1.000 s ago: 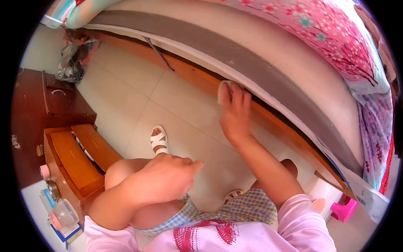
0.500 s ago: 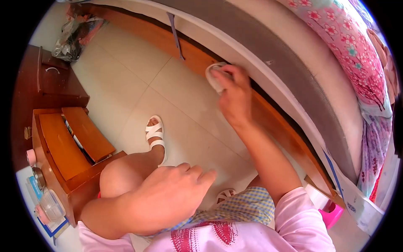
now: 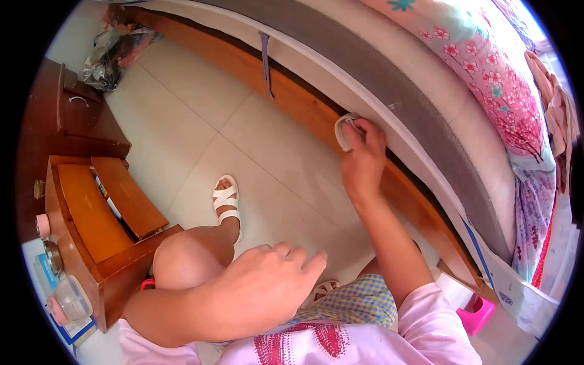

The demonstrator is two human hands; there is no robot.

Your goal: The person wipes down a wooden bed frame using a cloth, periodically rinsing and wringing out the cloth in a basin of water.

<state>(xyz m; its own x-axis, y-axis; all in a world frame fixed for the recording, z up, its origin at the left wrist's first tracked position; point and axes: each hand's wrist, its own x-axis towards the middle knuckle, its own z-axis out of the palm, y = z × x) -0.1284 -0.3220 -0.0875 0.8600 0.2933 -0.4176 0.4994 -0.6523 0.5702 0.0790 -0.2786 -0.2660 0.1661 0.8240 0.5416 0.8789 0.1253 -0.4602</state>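
My right hand (image 3: 364,159) is closed on a pale folded cloth or pad (image 3: 344,132), which it holds against the orange wooden side rail (image 3: 304,104) of the bed. Its fingers partly hide the pad. Just above the hand runs the bed's white lower edge, with the grey mesh band (image 3: 420,109) of the mattress beyond. My left hand (image 3: 267,286) hangs over my lap, knuckles up, with its fingers curled and nothing visible in them. The left palm is turned away from view.
At the left is an orange wooden drawer unit (image 3: 91,213) with a plastic container (image 3: 74,299) beside it. A dark red cabinet (image 3: 36,140) and plastic bags (image 3: 103,64) are farther back. A purple strap (image 3: 266,64) hangs from the bed. A pink plastic item (image 3: 477,316) stands at lower right.
My right hand first moved slightly left along the rail with the pad, then back right and down in view. My left hand shifted slightly right. The view has turned, and the bed appears shifted.
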